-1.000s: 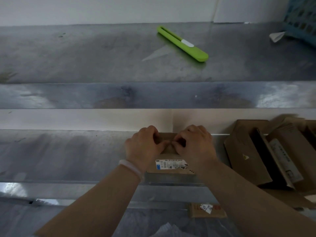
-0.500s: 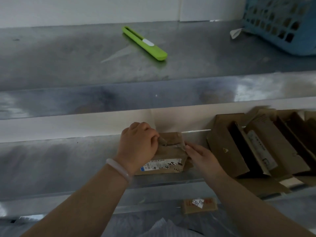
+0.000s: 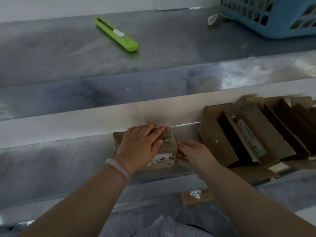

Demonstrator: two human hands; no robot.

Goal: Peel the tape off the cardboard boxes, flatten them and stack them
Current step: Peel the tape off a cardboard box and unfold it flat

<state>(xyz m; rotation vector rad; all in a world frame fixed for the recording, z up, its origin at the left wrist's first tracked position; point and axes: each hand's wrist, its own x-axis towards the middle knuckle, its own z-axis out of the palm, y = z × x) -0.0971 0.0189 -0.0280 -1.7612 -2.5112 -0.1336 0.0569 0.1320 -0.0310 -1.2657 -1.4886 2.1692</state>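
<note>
A small brown box lies on the shiny metal surface, in the middle, close to the person. It looks crushed and low. Its long side seems to run from 9 o'clock to 3 o'clock, but a hand hides much of it. Its white label faces up at the near edge.

The left hand lies flat on top of the box with straight fingers; its grip is released and it just presses down. The right hand touches the box's edge at 3 o'clock. Whether its grip pinches the edge cannot be told.

At 3 o'clock a row of open cardboard boxes leans together; their insides look dark. At 1 o'clock, on the upper shelf, stands a blue basket; what is in it cannot be told. A green cutter lies on that shelf at 11 o'clock, its long side running from 10 to 4.
</note>
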